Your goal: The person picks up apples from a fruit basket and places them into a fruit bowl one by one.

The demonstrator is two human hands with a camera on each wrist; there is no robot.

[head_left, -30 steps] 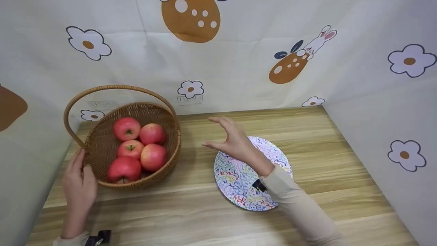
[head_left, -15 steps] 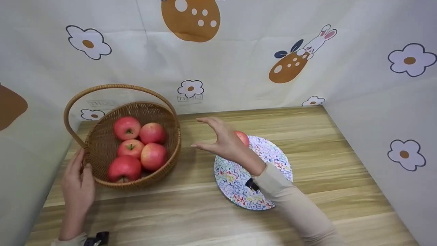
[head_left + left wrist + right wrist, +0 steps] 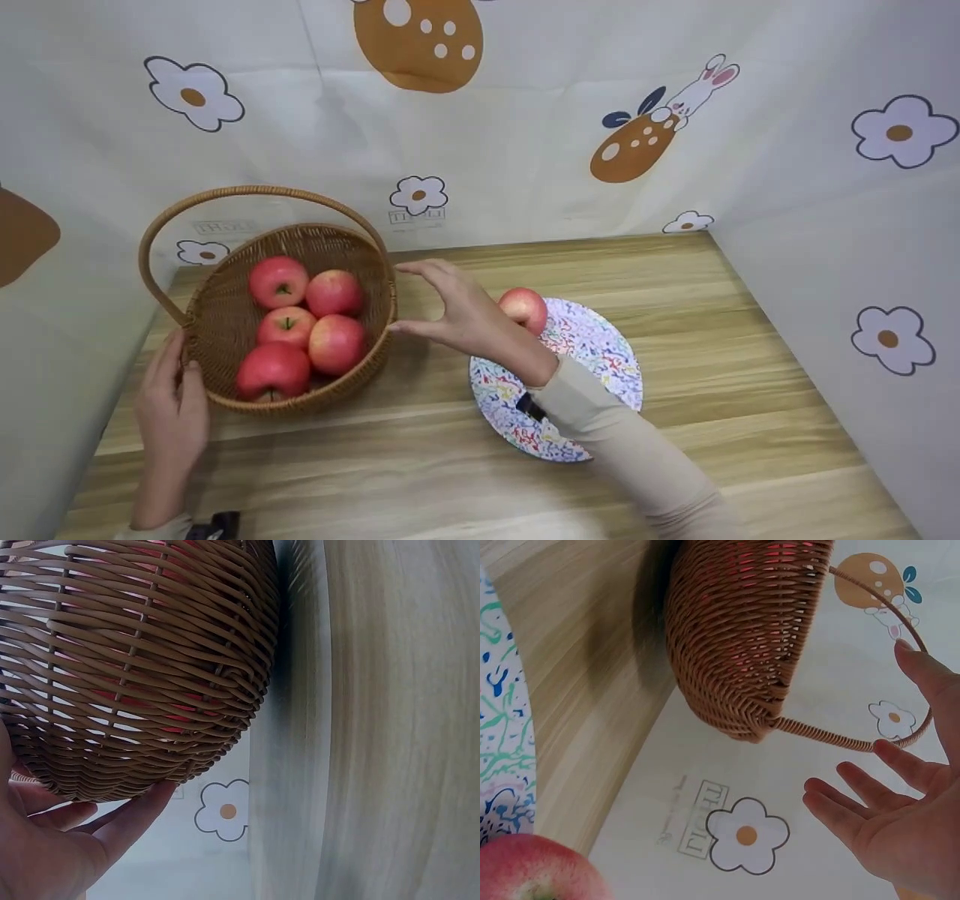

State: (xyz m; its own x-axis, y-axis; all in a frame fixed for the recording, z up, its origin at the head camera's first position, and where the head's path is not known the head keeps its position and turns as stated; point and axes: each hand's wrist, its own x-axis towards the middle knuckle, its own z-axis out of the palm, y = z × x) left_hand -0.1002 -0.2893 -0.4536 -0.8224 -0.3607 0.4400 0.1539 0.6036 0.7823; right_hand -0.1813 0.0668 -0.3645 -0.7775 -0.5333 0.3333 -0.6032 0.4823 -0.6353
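Note:
Several red apples (image 3: 287, 327) lie together in a wicker basket (image 3: 296, 407) with a tall arched handle (image 3: 259, 191). My left hand (image 3: 171, 416) rests against the basket's left side, fingers fairly straight; the left wrist view has its fingertips on the outer weave. Thumb and fingers spread, my right hand (image 3: 466, 311) holds nothing and is close to the basket's right rim. The right wrist view puts this hand (image 3: 904, 814) in front of the handle, contact unclear. Behind the right wrist, one apple (image 3: 523, 309) sits at the upper-left edge of a flat, round speckled board (image 3: 592, 337).
The wood-grain table (image 3: 750, 420) carries everything. A pale patterned cloth (image 3: 525, 202) with flowers and rabbits rises at the back and on both sides, close behind the basket. My right forearm (image 3: 637, 450) crosses over part of the round board.
My right hand has moved left from over the round board to the basket's right rim. The apple on the board has come into view behind it. The left hand stays nearly still.

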